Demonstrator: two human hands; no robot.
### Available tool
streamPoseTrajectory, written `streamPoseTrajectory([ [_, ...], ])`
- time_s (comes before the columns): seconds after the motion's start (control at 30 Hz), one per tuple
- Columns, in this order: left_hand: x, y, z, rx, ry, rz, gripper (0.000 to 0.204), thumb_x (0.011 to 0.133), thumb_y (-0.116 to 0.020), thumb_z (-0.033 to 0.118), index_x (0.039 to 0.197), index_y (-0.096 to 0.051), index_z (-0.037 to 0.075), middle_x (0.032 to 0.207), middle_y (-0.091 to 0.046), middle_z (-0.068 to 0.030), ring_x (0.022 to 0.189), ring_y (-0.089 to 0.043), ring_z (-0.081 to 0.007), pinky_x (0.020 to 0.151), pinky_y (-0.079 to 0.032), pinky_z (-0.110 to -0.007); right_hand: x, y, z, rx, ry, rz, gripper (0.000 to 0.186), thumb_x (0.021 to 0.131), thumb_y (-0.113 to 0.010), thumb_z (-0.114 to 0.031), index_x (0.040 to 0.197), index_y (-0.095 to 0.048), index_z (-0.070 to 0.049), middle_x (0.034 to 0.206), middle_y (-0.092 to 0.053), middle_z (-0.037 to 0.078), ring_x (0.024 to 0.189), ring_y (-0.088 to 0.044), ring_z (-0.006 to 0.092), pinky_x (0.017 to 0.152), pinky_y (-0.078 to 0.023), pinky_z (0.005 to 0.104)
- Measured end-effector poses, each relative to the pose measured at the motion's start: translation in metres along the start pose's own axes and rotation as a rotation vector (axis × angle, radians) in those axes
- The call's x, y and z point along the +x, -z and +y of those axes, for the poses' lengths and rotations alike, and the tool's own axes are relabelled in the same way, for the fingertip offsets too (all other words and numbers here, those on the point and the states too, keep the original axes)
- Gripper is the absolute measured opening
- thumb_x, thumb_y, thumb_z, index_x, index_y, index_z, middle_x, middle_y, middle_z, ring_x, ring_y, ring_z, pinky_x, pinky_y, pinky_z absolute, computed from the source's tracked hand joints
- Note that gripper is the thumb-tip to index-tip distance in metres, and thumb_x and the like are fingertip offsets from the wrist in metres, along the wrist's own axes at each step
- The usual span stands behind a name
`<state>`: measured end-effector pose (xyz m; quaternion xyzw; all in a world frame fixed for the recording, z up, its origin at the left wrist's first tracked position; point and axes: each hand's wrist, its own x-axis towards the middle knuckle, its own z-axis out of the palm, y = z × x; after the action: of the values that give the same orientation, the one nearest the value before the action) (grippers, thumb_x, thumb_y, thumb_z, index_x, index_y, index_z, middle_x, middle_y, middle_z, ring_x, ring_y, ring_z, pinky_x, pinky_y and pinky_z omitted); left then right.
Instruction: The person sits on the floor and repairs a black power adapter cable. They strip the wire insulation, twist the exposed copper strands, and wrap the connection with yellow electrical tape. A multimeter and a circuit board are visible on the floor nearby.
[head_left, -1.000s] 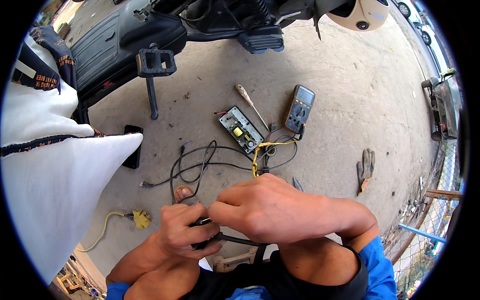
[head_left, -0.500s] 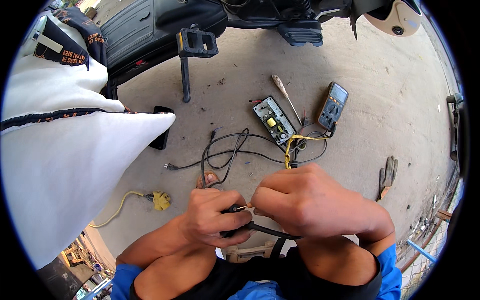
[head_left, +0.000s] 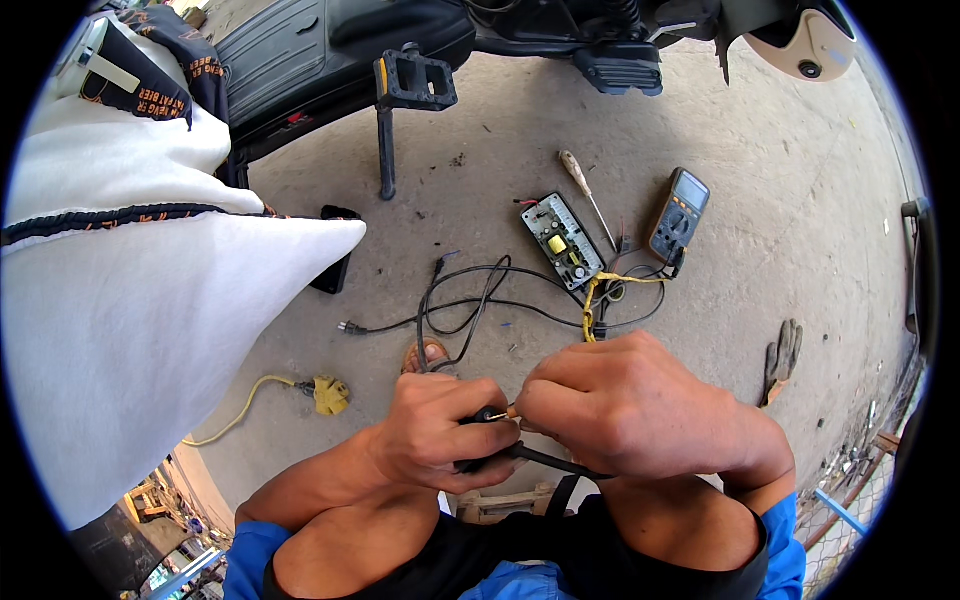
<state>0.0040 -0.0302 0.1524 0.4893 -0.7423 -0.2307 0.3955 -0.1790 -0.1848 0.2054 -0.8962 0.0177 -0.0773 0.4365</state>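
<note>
My left hand (head_left: 435, 425) is closed around a black cable connector (head_left: 485, 414) above my knees. A thick black cable (head_left: 550, 460) runs from beside it toward my right wrist. In the closed fingers of my right hand (head_left: 625, 405) is a thin pointed metal tool (head_left: 503, 414) with an orange-brown end, its tip at the connector; most of it is hidden. Beyond my hands, an opened charger with a bare circuit board (head_left: 562, 242) lies on the ground. A screwdriver (head_left: 587, 192) and a multimeter (head_left: 679, 215) lie beside it.
Black cords (head_left: 475, 300) loop across the concrete, joined by a yellow cord (head_left: 590, 310). A yellow socket (head_left: 330, 395) lies at left, a glove (head_left: 783, 360) at right. A motorbike with a pedal (head_left: 417, 82) stands ahead; white cloth (head_left: 150, 330) hangs at left.
The whole view has shifted slightly, so everything appears a little farther right. Both hands keep their grip, with the metal tip still at the connector.
</note>
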Motion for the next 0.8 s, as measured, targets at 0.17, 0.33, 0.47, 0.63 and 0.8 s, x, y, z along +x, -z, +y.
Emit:
streamPoseTrajectory([
  [0.17,0.000,-0.001,-0.002,-0.014,-0.005,0.003,0.029,0.060,-0.085,0.018,0.084,-0.069,0.011,0.078,-0.056,-0.0014,0.052,-0.054,-0.0189,0.047,-0.040,-0.032,-0.001,-0.001,0.001,-0.004,-0.004,0.015,0.018,0.071,-0.067,-0.005,0.084,-0.055,-0.004,0.073,-0.052,0.008,0.065,-0.061,0.0297,0.053,-0.049,0.0403],
  [0.33,0.000,-0.006,-0.004,-0.010,-0.006,0.012,0.030,0.057,-0.085,0.018,0.082,-0.070,0.011,0.076,-0.056,-0.0013,0.052,-0.053,-0.0180,0.045,-0.039,-0.031,-0.001,0.002,0.001,0.009,-0.003,-0.005,0.016,0.074,-0.066,-0.005,0.085,-0.054,-0.004,0.074,-0.053,0.009,0.064,-0.061,0.0288,0.051,-0.048,0.0396],
  [0.47,-0.003,-0.009,-0.007,0.029,-0.024,0.010,0.033,0.053,-0.085,0.020,0.082,-0.070,0.013,0.074,-0.056,-0.0015,0.051,-0.053,-0.0176,0.043,-0.038,-0.031,-0.002,0.002,0.004,0.014,-0.002,-0.028,0.020,0.081,-0.066,-0.011,0.096,-0.057,-0.001,0.078,-0.063,0.014,0.070,-0.067,0.0369,0.056,-0.051,0.0474],
  [0.63,0.000,-0.008,-0.007,0.040,-0.014,-0.013,0.031,0.055,-0.085,0.021,0.081,-0.070,0.013,0.075,-0.057,-0.0016,0.051,-0.054,-0.0182,0.044,-0.039,-0.032,-0.005,0.001,0.006,0.001,-0.008,0.000,0.023,0.079,-0.069,-0.011,0.095,-0.057,-0.001,0.080,-0.063,0.015,0.070,-0.067,0.0372,0.057,-0.051,0.0476],
  [0.8,-0.004,-0.007,-0.006,0.006,0.032,0.035,0.028,0.059,-0.085,0.020,0.081,-0.070,0.011,0.077,-0.060,-0.0028,0.052,-0.054,-0.0187,0.047,-0.039,-0.031,-0.010,0.003,0.007,0.061,-0.061,0.164,0.022,0.082,-0.071,-0.011,0.096,-0.056,-0.001,0.081,-0.063,0.014,0.070,-0.066,0.0381,0.058,-0.051,0.0458],
])
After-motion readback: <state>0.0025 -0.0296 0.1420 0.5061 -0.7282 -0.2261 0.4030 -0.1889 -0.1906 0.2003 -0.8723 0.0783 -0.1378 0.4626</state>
